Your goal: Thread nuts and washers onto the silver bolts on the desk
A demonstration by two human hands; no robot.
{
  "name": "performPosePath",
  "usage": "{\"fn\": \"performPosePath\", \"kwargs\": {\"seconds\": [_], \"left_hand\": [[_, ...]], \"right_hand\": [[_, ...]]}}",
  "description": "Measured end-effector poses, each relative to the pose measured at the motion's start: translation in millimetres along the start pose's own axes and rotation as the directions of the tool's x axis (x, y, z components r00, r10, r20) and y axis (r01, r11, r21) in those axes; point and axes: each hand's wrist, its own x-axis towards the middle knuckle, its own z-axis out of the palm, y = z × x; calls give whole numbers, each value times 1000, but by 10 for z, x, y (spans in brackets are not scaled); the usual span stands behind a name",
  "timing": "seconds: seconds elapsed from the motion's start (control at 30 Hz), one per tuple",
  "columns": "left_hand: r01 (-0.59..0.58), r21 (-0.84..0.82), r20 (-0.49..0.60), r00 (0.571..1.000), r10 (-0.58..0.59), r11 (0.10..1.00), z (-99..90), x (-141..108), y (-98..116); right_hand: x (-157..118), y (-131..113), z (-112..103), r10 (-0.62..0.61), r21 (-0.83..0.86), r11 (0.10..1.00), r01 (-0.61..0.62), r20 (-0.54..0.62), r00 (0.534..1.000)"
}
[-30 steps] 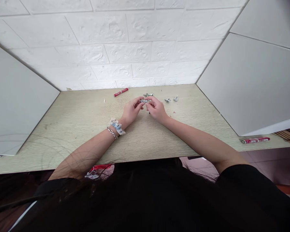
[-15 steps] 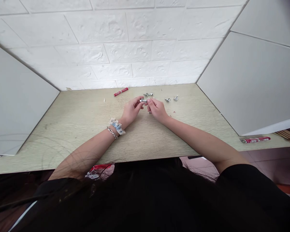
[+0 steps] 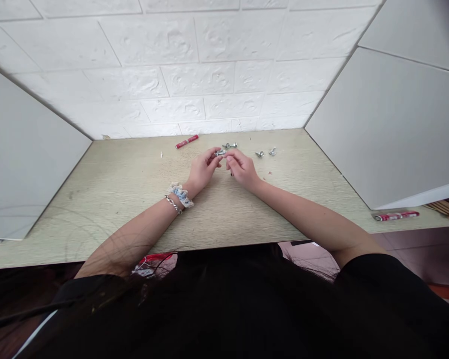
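A small silver bolt (image 3: pixel 219 153) lies crosswise between my two hands, just above the tabletop. My left hand (image 3: pixel 203 169) pinches it between thumb and fingers. At its right end are the curled fingertips of my right hand (image 3: pixel 243 170), closed round that end; they cover any small part there. Just behind my fingers another bolt (image 3: pixel 230 145) with metal fittings rests on the table. To the right of my right hand are two more small metal fasteners, one lying (image 3: pixel 259 154) and one standing more upright (image 3: pixel 272 151).
A red marker-like tube (image 3: pixel 187 141) lies near the white brick wall (image 3: pixel 179 80). Another red tube (image 3: pixel 396 216) sits at the right front edge, beside a brown slatted bundle (image 3: pixel 447 209). Pale panels (image 3: pixel 404 124) flank the wooden table (image 3: pixel 134 174). A small white scrap (image 3: pixel 162 155) lies left.
The bolt has turned slightly and more of its middle shows. My right fingers have shifted a little at its right end, with the index finger now stretched over it.
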Motion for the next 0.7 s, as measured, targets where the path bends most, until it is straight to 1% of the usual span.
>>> {"fn": "performPosePath", "kwargs": {"seconds": [0.2,0.37,0.7], "left_hand": [[-3,-8,5,1000,3,1000,0,2,-11],[-32,5,25,999,31,999,4,-9,-9],[-4,-21,22,1000,5,1000,7,-12,17]], "right_hand": [[0,4,1,1,3,1000,-1,-2,1000],[4,2,-1,19,-3,1000,-19,-6,1000],[44,58,7,113,0,994,-113,-26,993]]}}
